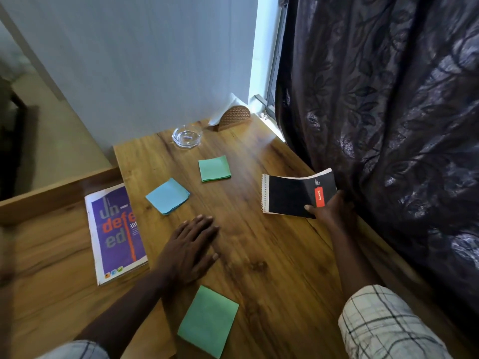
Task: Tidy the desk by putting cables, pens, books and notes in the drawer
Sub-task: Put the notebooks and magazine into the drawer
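My right hand (330, 208) grips a black spiral notebook (290, 195) with a red label by its right end, lifted a little above the wooden desk (259, 255) near the curtain. My left hand (189, 244) lies flat on the desk with straight fingers and holds nothing. A purple book (116, 231) lies at the left edge of the desk. Three pads of sticky notes lie on the desk: a blue pad (168, 196), a green pad (214, 168) farther back, and a green pad (208, 321) near the front edge. No drawer is in view.
A glass ashtray (186, 137) and a woven napkin holder (234, 117) with white napkins stand at the back by the wall. A dark patterned curtain (388, 125) hangs along the desk's right side. A lower wooden surface (39, 255) adjoins the desk at left.
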